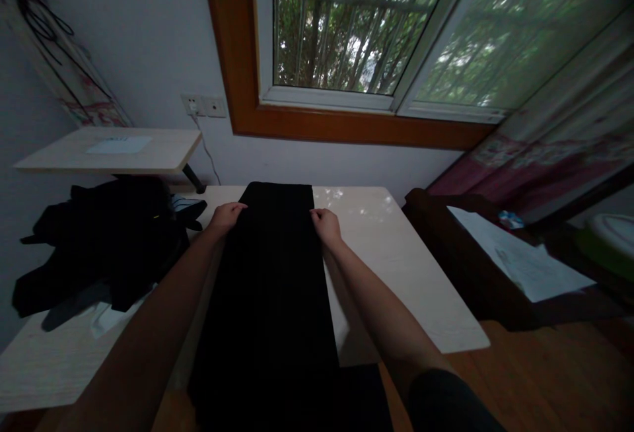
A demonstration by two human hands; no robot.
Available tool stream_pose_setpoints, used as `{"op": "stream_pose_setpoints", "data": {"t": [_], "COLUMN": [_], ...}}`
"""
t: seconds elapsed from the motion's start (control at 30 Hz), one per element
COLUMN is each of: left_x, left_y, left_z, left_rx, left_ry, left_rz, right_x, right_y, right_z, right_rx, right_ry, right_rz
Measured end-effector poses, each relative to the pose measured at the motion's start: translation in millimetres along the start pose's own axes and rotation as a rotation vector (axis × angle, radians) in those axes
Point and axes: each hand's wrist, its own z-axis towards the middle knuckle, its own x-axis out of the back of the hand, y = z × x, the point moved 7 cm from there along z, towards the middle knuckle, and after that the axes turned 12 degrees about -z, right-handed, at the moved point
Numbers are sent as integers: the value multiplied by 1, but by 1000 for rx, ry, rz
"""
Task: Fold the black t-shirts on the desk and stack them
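Note:
A long black garment, its exact kind too dark to make out, lies lengthwise over the pale wooden table. Its far end reaches the table's back edge, and its near end drops toward me past the front edge. My left hand pinches the garment's left edge near the far end. Across from it, my right hand grips the right edge at about the same height. Between the two hands the cloth looks flat and smooth.
Dark clothes are heaped on the table's left side, under a small raised shelf bearing a paper. A window and wall sockets are behind. At right stands a dark brown piece of furniture with white sheets on it.

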Motion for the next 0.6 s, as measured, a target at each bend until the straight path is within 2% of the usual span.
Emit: {"op": "stream_pose_setpoints", "data": {"t": [0.17, 0.3, 0.47, 0.6], "left_x": [9, 13, 15, 11], "left_y": [0, -3, -11, -7], "left_z": [12, 12, -6, -26], "left_rx": [-18, 0, 41, -9], "left_ry": [89, 125, 104, -12], "left_rz": [9, 14, -20, -85], "right_x": [-7, -13, -13, -9], "right_y": [-8, -16, -17, -16], "right_z": [23, 30, 14, -15], "right_rx": [2, 28, 64, 136], "right_ry": [24, 20, -28, -141], "right_rz": [30, 70, 125, 212]}}
